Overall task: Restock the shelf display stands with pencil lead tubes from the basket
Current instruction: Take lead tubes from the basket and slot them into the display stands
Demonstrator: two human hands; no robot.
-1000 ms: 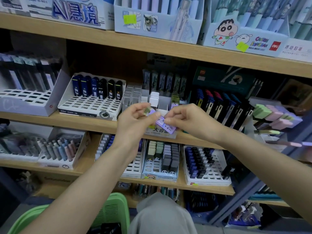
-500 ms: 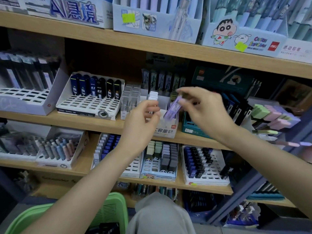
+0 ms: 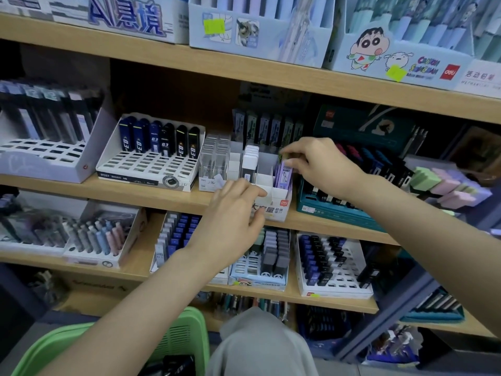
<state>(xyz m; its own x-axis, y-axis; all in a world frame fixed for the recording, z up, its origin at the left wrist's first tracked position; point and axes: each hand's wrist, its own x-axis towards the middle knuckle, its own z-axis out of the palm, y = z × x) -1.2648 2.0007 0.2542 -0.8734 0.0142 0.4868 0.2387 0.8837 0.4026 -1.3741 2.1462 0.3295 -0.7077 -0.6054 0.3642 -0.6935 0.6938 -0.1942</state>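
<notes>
A purple pencil lead tube point(image 3: 282, 175) stands in the right compartment of a white display stand point(image 3: 279, 206) on the middle shelf. My right hand point(image 3: 320, 166) pinches the tube's top from above. In front of the stand, my left hand point(image 3: 233, 221) hovers with fingers loosely curled around nothing, covering part of its printed front. Another compartment of the stand has white and black tubes point(image 3: 250, 162). The green basket point(image 3: 173, 340) sits at the bottom left, its contents mostly out of view.
Left of the stand are clear tubes point(image 3: 214, 158) and a white tray of dark blue and black lead cases point(image 3: 160, 141). A teal box point(image 3: 339, 210) sits right of it. More lead stands point(image 3: 333, 264) fill the shelf below. My grey-clad knee point(image 3: 260, 346) is at the bottom.
Both hands held the purple tube together; then my left hand let go and dropped lower. My right hand carried the tube up and set it into the stand's right compartment.
</notes>
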